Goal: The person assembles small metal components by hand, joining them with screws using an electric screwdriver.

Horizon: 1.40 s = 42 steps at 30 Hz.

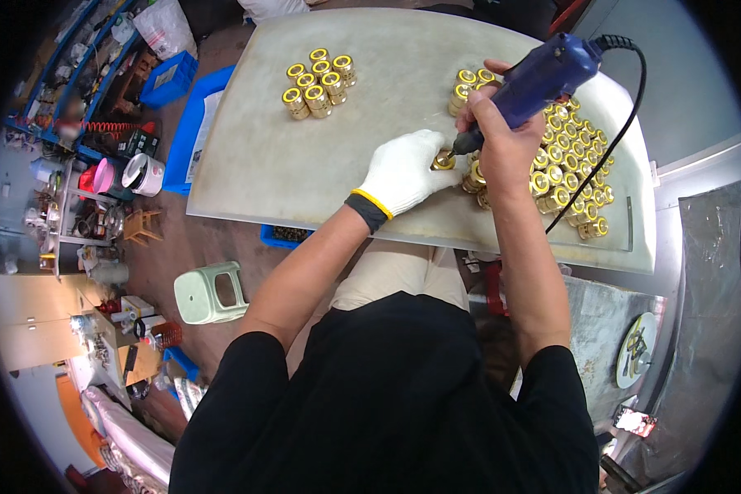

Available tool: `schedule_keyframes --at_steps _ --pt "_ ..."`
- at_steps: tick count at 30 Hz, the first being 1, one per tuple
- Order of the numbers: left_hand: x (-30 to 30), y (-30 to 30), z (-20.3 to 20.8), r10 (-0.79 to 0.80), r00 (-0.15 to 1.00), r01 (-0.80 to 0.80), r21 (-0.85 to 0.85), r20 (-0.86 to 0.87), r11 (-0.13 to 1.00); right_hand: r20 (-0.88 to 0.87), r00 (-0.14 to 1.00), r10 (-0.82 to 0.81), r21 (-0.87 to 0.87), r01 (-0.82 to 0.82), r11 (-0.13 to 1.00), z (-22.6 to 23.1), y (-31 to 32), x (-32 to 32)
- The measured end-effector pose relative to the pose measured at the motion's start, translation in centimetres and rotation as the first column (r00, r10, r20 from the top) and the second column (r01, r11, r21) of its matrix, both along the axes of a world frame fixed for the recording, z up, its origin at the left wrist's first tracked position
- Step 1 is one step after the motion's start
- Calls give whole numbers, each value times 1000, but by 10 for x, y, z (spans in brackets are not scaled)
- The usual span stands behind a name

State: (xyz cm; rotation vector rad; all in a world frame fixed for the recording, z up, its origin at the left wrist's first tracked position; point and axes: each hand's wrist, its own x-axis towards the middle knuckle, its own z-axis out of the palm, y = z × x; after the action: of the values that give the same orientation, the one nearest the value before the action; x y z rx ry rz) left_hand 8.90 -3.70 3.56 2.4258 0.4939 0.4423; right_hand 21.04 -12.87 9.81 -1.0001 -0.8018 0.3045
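Observation:
My left hand (405, 169), in a white knit glove with a yellow-edged cuff, is closed around a small brass cylindrical fitting (444, 161) near the front of the table. My bare right hand (506, 136) grips a blue corded rotary tool (547, 76). The tool slants down to the left, its dark tip at the top of the held fitting; whether they touch I cannot tell. Many similar brass fittings (575, 156) stand packed on the right, partly hidden by my right hand and forearm. A smaller cluster of brass fittings (316, 92) stands upright at the far left.
The pale worktable (288, 177) has a raised rim on its right. The tool's black cable (630, 123) loops down past the packed fittings. Blue bins (181, 156) sit beyond the table's left edge. A pale green stool (210, 292) stands on the floor at the left.

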Motion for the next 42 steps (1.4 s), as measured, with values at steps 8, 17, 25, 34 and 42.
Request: schedule_keyframes --at_steps 8,17,25,34,42 --pt "-10 2 -5 95 987 -125 246 128 961 -26 1000 17 4 -17 1000 -1 5 3" --pt "7 15 -13 -102 994 103 32 -24 994 92 984 154 -167 -138 976 5 13 0" --pt "11 18 -23 -115 993 115 68 -15 991 135 963 232 -321 -179 930 8 13 -4" --pt "12 17 -17 -81 995 84 57 -64 995 195 981 7 -221 37 975 -7 17 -11" --pt "7 17 -7 -150 987 154 55 -63 987 150 941 304 -249 -261 933 10 12 6"
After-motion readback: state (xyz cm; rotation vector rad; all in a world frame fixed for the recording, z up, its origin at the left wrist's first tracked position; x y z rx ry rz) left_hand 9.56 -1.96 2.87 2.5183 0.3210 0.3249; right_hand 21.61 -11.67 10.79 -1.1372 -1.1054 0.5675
